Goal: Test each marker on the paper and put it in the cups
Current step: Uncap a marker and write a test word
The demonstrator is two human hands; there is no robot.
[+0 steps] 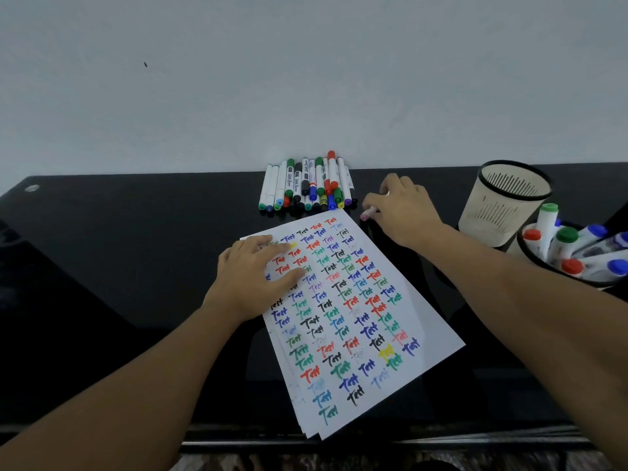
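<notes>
Both of my hands are out over the black table. My left hand lies flat with straight fingers on the upper left part of the paper, pressing it down near the middle of the frame. The sheet is covered with rows of the word "Test" in many colours and sits on top of other sheets. My right hand, right of centre, has its fingers curled round a pink-capped marker, which pokes out to the left just beside the paper's upper right corner. A pile of markers lies against the wall at upper centre, just above the paper and left of my right hand. At the right edge stand two cups: an empty beige cup, and below it a second cup full of markers.
</notes>
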